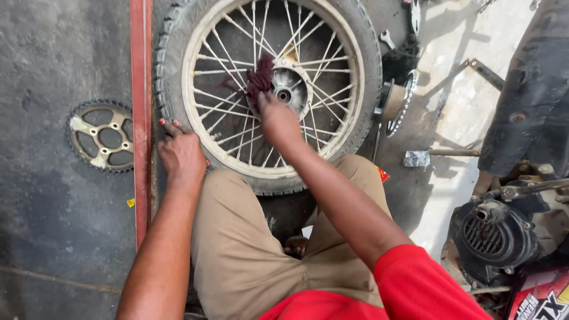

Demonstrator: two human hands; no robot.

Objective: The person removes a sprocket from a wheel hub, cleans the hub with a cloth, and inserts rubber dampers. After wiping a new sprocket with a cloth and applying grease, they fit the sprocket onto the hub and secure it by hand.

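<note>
On the floor, our right hand (277, 120) presses a dark red rag (259, 77) against the spoked wheel (201, 83) hub; left hand (181, 154) grips the tyre edge.

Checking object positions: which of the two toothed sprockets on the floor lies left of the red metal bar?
The flat silver sprocket with round cut-outs, lying alone on dark floor; the other sprocket sits right of the spoked wheel.
</note>
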